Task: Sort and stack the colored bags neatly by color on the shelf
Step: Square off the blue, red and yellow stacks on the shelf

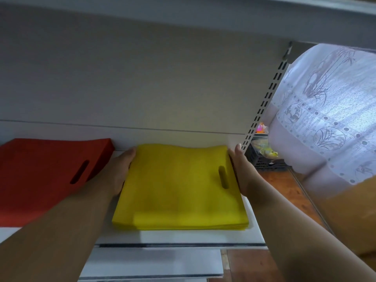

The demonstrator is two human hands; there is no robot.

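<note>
Both hands flank the yellow bag stack (179, 186) near the shelf's (183, 237) front edge: left hand (120, 171) and right hand (240, 169) press flat-fingered against opposite sides — likely squaring its edges. The red bag stack (44, 176) lies toward the shelf's left end — colours kept apart.

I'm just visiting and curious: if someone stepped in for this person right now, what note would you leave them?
Left hand: flat against the left edge of the yellow bag stack. Right hand: flat against its right edge.
The yellow stack lies on the white shelf; the red bag stack lies to its left, apart from it.
Done: both colors are in separate piles.
Left: probably square up the yellow edges, which look slightly uneven at the front.
</note>
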